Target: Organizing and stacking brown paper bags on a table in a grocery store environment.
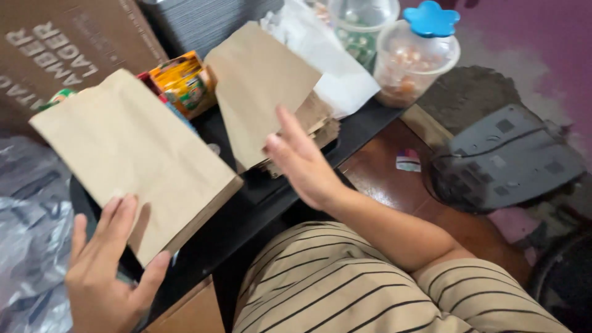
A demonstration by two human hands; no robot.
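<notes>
Black tabletop [259,203] bears brown paper bags [262,86], jars [414,58], wooden floor [394,185] beyond.

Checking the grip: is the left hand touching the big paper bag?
Touching. The head view shows the left hand with its fingers flat on the bag's lower end.

Looks like a small shop's packing corner: paper bags [132,154], candy jars [414,61], snack boxes [182,80] and a carton [55,49] crowd the counter [259,203].
</notes>
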